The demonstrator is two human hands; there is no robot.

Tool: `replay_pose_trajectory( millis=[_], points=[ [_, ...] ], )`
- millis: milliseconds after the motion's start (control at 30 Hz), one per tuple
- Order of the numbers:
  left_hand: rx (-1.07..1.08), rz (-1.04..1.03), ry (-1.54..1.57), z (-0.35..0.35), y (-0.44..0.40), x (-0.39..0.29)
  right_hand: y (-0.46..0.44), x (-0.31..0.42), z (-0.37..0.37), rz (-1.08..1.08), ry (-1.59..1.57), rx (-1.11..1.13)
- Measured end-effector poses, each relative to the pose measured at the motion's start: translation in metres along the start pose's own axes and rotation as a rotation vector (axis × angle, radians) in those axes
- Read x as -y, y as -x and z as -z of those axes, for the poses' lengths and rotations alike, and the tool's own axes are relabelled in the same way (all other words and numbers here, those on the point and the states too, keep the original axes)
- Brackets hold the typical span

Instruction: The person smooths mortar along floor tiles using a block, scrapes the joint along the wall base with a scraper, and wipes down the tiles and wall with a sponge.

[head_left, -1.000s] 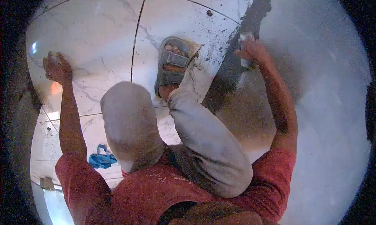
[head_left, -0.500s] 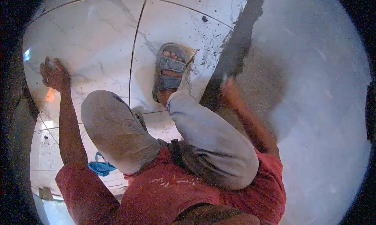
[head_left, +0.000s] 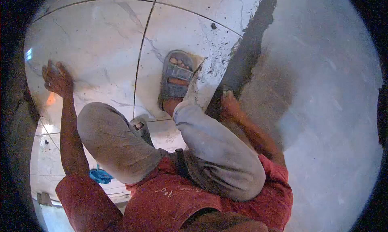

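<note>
My left hand (head_left: 58, 79) rests on a white marbled floor tile (head_left: 105, 42), its fingers spread and holding nothing. On the other side, my right hand (head_left: 231, 105) is closed at the dark strip of wet-looking mortar (head_left: 247, 56) along the tile edge. Something small and pale shows at its fingertips, too blurred to name. Between the hands, my sandalled foot (head_left: 176, 76) stands on a tile close to that edge.
Grey bare floor (head_left: 335, 110) stretches along the right. Dark crumbs (head_left: 214, 26) and splashes dirty the tile border. A blue object, perhaps a bag (head_left: 100, 176), lies behind my left knee. Dark gaps (head_left: 141, 46) run between the tiles.
My right hand has shifted slightly left and down along the mortar strip. My left hand stays in place. The view has moved a little, and toes of my other foot now show.
</note>
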State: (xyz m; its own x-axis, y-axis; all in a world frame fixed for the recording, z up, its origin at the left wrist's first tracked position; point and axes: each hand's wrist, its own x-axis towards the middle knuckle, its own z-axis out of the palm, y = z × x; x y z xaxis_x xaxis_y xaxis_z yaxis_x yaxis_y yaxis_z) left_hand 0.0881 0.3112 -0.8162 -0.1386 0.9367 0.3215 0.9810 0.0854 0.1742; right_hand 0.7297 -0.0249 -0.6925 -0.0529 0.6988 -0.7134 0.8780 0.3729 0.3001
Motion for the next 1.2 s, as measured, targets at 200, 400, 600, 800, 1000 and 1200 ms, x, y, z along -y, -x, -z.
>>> replay_pose_trajectory(
  millis=[200,400,600,800,1000,1200],
  points=[
    [0.006,-0.094,-0.032,-0.009,0.004,0.017,-0.147,-0.152,0.154,-0.291,-0.647,-0.084],
    [0.061,0.020,-0.031,0.004,-0.004,-0.003,-0.097,-0.059,0.068,-0.001,-0.007,0.627],
    [0.034,-0.008,0.005,0.007,-0.003,-0.007,-0.162,-0.143,0.137,-0.307,-0.248,-0.121],
    [0.049,0.019,-0.051,0.001,-0.001,-0.001,-0.123,-0.069,0.111,-0.204,-0.264,-0.011],
    [0.050,0.049,-0.052,0.001,0.000,-0.002,-0.173,-0.166,0.120,-0.241,-0.199,-0.096],
    [0.046,0.028,-0.014,0.003,-0.002,-0.004,-0.166,-0.125,0.133,-0.387,-0.189,0.048]
  ],
)
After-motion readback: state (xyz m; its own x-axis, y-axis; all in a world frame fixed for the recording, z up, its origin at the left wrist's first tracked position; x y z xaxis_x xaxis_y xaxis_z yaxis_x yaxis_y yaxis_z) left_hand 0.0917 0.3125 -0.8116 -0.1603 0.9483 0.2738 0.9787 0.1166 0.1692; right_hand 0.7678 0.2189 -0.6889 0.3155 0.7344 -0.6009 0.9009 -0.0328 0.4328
